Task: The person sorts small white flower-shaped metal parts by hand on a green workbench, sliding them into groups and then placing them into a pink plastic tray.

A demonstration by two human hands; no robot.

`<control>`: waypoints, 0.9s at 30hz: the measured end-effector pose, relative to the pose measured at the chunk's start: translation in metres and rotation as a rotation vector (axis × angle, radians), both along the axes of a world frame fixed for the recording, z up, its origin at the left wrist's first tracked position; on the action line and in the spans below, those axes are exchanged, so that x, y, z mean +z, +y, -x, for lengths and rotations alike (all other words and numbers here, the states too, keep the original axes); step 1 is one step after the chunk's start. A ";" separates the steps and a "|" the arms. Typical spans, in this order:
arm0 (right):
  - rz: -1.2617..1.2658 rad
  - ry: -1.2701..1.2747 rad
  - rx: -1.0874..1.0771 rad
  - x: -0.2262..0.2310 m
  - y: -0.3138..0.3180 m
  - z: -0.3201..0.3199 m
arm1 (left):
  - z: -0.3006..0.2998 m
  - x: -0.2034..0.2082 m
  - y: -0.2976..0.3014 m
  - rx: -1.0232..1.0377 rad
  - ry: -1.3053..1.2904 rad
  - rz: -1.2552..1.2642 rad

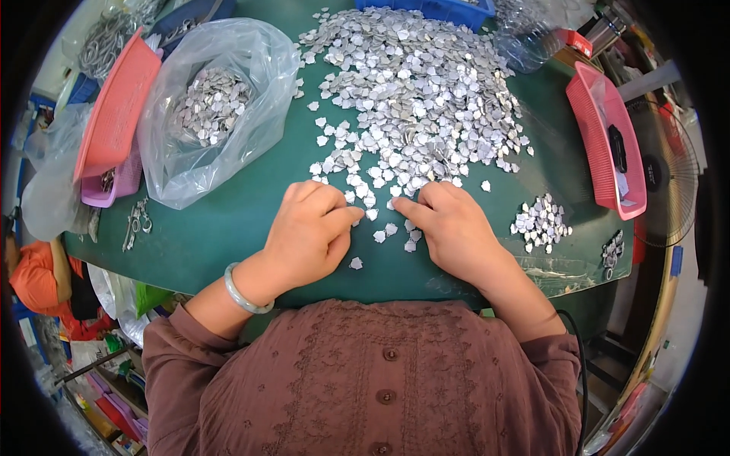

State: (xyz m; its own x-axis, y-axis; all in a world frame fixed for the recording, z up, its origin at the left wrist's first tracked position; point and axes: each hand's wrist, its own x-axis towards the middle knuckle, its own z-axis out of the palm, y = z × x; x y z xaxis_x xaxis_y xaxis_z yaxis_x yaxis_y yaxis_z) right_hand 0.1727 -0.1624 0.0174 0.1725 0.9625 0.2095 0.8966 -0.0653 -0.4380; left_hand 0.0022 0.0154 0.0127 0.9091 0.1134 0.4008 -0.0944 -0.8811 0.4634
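A wide heap of small, flat silver metal pieces [426, 99] with notched edges spreads over the green table. At the heap's near edge, my left hand [308, 228] is closed, fingers curled, its thumb tip beside a few loose pieces. Whatever those fingers hold is hidden. Opposite it, my right hand [460, 232] is closed too, with the index finger reaching left to a piece at its tip. Its other fingers are bent under, so I cannot see what they hold. Several loose pieces [390, 229] lie between the two hands. A pale bangle [242, 292] circles my left wrist.
Left of the heap stands an open clear plastic bag [220, 163] with similar pieces inside. Beside it are a tilted pink basket [118, 106] and a purple basket [114, 186]. A smaller pile [541, 223] lies at right, near another pink basket [608, 144] and a fan [661, 171].
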 end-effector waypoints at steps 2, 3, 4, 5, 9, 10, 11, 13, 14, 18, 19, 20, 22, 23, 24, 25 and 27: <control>0.011 -0.020 0.008 0.000 0.000 0.000 | 0.003 0.001 0.002 -0.007 0.009 0.002; 0.033 -0.009 0.032 0.001 -0.002 -0.002 | 0.004 0.001 0.003 -0.013 0.018 0.002; 0.056 0.001 0.054 0.003 -0.003 -0.003 | 0.005 0.001 0.003 -0.010 0.017 0.002; 0.057 0.000 0.056 0.004 -0.003 -0.004 | 0.005 0.001 0.002 -0.016 0.024 -0.001; 0.036 0.025 0.008 0.007 0.005 -0.005 | 0.003 -0.001 -0.002 -0.032 0.031 -0.017; 0.008 -0.017 -0.042 0.006 0.007 -0.004 | 0.002 -0.001 -0.003 -0.035 0.028 -0.015; 0.009 -0.020 -0.044 0.004 0.007 -0.003 | 0.001 -0.002 -0.004 -0.050 0.031 -0.033; 0.030 -0.076 -0.028 0.000 0.008 -0.002 | 0.001 -0.002 -0.005 -0.060 0.033 -0.053; 0.030 -0.077 -0.027 0.002 0.008 -0.002 | 0.001 -0.001 -0.005 -0.073 0.049 -0.048; 0.046 0.006 -0.015 0.010 0.002 -0.006 | 0.005 0.001 -0.004 -0.090 0.056 -0.027; 0.042 0.011 -0.042 0.011 0.001 -0.007 | 0.006 0.000 -0.004 -0.091 0.055 -0.026; 0.043 0.010 -0.043 0.010 0.001 -0.006 | 0.007 -0.001 -0.003 -0.074 0.037 -0.016; -0.010 0.038 -0.022 0.006 0.001 -0.005 | 0.009 -0.002 0.000 -0.060 0.020 -0.006; -0.010 0.038 -0.023 0.006 0.001 -0.005 | 0.010 -0.001 0.002 -0.028 0.012 -0.006; 0.007 0.003 -0.015 0.005 0.001 -0.004 | 0.012 0.000 0.004 0.008 0.005 -0.006; 0.025 -0.033 -0.008 0.005 0.001 -0.004 | 0.014 -0.001 0.006 0.011 0.006 -0.007; 0.071 0.009 0.033 0.010 -0.003 -0.003 | 0.019 -0.002 0.010 0.045 0.018 0.012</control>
